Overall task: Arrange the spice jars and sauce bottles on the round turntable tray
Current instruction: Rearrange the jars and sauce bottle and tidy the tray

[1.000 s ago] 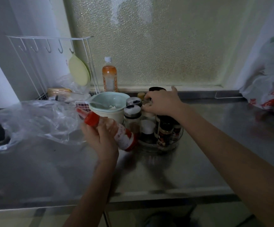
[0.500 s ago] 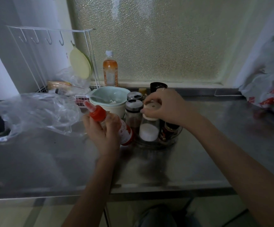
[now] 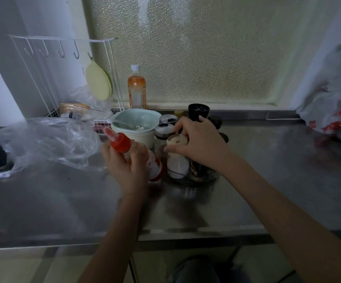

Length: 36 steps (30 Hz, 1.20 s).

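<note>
Nearest on the steel worktop (image 3: pixel 186 211), the left hand (image 3: pixel 127 168) has its grip closed round the middle of a red-capped sauce bottle (image 3: pixel 137 154), held tilted with the nozzle toward ten o'clock, just off the tray's nine o'clock side and not yet on it. It looks like soft squeezable plastic, light, so a firm hold on the body would dent it; the shoulder below the cap is the stiffer place.

At three o'clock of that, the right hand (image 3: pixel 202 144) pinches the pale lid of a clear jar (image 3: pixel 177 160) of white powder (salt or sugar, I cannot tell), standing at the front of the round tray (image 3: pixel 212 177). Probably glass, heavier and smooth; the lid could come loose, so the body is safer.

Behind, toward twelve o'clock, stand a shaker (image 3: pixel 163 133) and a black grinder (image 3: pixel 198 111).
</note>
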{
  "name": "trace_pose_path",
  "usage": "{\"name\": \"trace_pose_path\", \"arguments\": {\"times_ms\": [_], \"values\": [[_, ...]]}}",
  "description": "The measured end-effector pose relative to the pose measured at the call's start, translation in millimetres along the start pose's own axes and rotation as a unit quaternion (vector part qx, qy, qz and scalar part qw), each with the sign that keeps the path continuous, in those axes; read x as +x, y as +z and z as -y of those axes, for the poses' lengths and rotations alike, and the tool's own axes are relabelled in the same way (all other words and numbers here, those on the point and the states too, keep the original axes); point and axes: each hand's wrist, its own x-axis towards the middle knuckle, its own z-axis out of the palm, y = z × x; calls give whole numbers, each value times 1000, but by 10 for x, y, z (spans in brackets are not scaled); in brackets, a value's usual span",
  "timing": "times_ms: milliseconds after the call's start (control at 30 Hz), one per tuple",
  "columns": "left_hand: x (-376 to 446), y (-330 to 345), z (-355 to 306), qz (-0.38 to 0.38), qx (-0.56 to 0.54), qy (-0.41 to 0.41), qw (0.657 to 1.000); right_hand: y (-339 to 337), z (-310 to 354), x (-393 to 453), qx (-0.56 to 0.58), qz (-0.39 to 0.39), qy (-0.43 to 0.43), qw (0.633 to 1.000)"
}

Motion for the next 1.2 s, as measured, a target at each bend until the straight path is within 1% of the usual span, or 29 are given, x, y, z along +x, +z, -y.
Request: {"name": "trace_pose_path", "arguments": {"times_ms": [33,67,100,133,167,200,233,267,300,333,367,400,567,600,633,700,733,767,800,833,933,967,1000,1033,1067,1100,1167,1200], "values": [[2,0,3,-2,-3,-1,1000,-45,-27,-29,37,-16,3,999],[3,0,4,-5,-5,-2,1000,-94,-93,-71,87,-58,10,994],[2,1,1,-8,-6,-1,1000,-143,-196,-137,136,-124,24,983],[3,3,-3,-10,-7,1,1000,-179,-330,-224,167,-195,54,965],[4,3,-5,-11,-9,2,1000,-192,-499,-327,171,-249,97,948],[4,6,-7,-11,-10,2,1000,-176,-658,-439,152,-269,148,939],[3,8,-1,-12,-10,3,1000,-109,-816,-558,125,-245,190,942],[2,10,-1,-13,-7,5,1000,-1,-935,-668,103,-185,216,953],[1,8,0,-13,-2,7,1000,134,-1027,-762,88,-111,210,967],[0,5,-5,-13,6,10,1000,255,-1092,-828,76,-46,181,979],[1,1,-13,-13,17,12,1000,336,-1140,-863,61,-10,151,987],[2,-3,-21,-12,25,11,1000,366,-1152,-871,45,7,133,990],[-8,-7,-18,-16,25,-1,1000,336,-959,-924,-26,-30,85,996],[-13,-5,-17,-18,18,1,1000,357,-862,-950,-22,-34,76,996],[-21,-3,-23,-21,9,1,1000,372,-745,-967,-20,-30,73,997],[-37,7,-57,-26,-13,-1,1000,417,-507,-954,-4,20,85,996],[-43,13,-82,-26,-21,-1,999,445,-404,-943,-26,38,83,996],[-50,18,-101,-24,-25,1,999,474,-318,-925,-72,52,72,993],[-55,19,-114,-21,-24,4,999,492,-223,-906,-109,53,70,990],[-54,18,-127,-19,-21,8,1000,512,-137,-891,-122,44,65,989],[-45,13,-126,-18,-18,3,1000,551,30,-838,-116,45,57,991],[-42,10,-124,-16,-17,2,1000,538,39,-841,-85,32,43,995],[-41,6,-128,-15,-15,6,1000,471,48,-846,-31,4,28,999],[-43,0,-130,-13,-16,13,1000,353,45,-847,32,-33,21,999],[-43,-4,-144,-11,-18,19,1000,179,25,-834,93,-89,34,991],[-44,-7,-161,-9,-18,22,1000,-7,-62,-792,150,-168,55,973],[-42,-4,-202,-8,-6,15,1000,-348,-437,-610,220,-325,107,913],[-39,1,-224,-8,0,8,1000,-471,-679,-460,222,-360,138,896]]}}
